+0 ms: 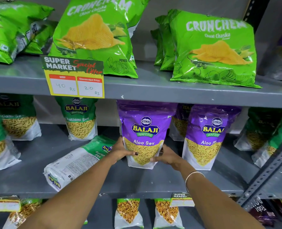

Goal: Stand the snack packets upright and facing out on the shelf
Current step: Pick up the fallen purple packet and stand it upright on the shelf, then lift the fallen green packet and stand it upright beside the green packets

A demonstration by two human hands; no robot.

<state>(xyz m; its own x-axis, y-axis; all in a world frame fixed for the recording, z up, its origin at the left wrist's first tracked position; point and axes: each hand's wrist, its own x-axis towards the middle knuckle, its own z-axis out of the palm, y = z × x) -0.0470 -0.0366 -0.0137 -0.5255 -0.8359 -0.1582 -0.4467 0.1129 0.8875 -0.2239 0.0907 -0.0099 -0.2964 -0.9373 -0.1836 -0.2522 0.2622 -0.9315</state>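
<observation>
A purple Aloo Sev packet stands upright on the middle shelf, label facing out. My left hand grips its lower left side and my right hand holds its lower right corner. A second purple Aloo Sev packet stands upright just to the right. To the left, a green Ratlami Sev packet lies flat on its face, back side up. Another green Ratlami Sev packet stands upright behind it.
Green Crunchem chip bags stand on the upper shelf, above a yellow price tag. More green packets fill the left and far right. A slotted steel upright slants at the right. Packets sit on the lower shelf.
</observation>
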